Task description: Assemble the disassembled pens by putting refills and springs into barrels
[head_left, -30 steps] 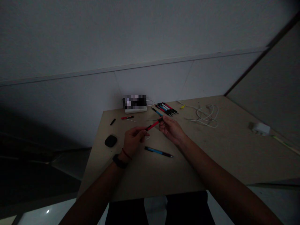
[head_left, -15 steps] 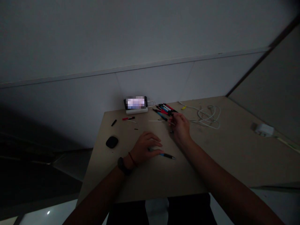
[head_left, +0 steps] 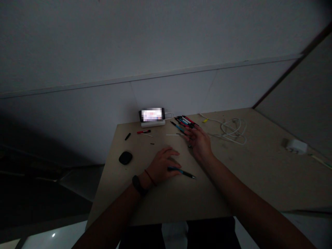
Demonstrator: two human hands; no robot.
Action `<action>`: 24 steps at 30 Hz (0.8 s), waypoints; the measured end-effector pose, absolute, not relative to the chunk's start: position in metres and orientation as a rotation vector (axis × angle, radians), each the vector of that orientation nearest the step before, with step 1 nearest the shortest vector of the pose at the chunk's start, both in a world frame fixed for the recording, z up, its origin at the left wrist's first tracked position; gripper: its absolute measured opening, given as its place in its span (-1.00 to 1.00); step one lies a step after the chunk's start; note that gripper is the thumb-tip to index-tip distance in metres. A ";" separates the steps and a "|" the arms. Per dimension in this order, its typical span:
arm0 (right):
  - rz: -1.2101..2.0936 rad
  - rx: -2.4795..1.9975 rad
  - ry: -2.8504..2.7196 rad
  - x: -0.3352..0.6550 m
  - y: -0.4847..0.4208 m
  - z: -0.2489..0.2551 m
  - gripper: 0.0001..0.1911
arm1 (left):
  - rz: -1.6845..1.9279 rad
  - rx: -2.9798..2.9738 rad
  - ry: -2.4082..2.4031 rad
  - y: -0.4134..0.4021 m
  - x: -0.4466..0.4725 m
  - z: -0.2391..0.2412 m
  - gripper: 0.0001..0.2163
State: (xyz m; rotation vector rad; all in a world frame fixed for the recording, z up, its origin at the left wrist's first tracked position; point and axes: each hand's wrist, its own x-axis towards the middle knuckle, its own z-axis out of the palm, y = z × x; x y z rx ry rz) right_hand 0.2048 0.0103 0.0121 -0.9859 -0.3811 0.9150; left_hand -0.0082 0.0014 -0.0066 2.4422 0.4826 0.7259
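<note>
My left hand [head_left: 164,163] lies flat on the beige table [head_left: 160,197] with fingers stretched out. Its thumb touches the near end of a blue pen [head_left: 184,172] that lies beside it. My right hand [head_left: 199,141] hovers farther back with fingers spread and nothing in them. Its fingertips are at the near edge of a pile of red, blue and black pens [head_left: 184,121]. A thin white refill [head_left: 173,134] lies just left of that hand. A tiny dark part [head_left: 190,146] sits by its palm.
A phone on a white block [head_left: 152,116] stands at the table's back edge by the wall. A short red pen part [head_left: 143,131], a small black piece [head_left: 127,136] and a black oval case [head_left: 125,157] lie on the left. A white cable [head_left: 231,129] and charger [head_left: 294,146] lie on the right.
Both hands held a red pen a second ago. My right hand carried it to the pile and let go. My left hand dropped onto the table by the blue pen.
</note>
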 end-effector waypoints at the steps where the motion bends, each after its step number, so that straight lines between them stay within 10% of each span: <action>1: 0.918 -0.982 -0.377 0.206 0.011 0.011 -0.71 | 0.712 2.440 0.488 0.001 -0.008 -0.006 -0.87; 11: 1.048 -0.945 -0.284 0.205 0.011 0.018 -0.53 | 0.773 2.319 0.427 0.000 -0.005 -0.002 -0.89; 24: 1.147 -1.012 -0.503 0.197 0.003 0.023 -0.79 | 0.811 1.989 0.717 -0.008 -0.007 0.018 -0.80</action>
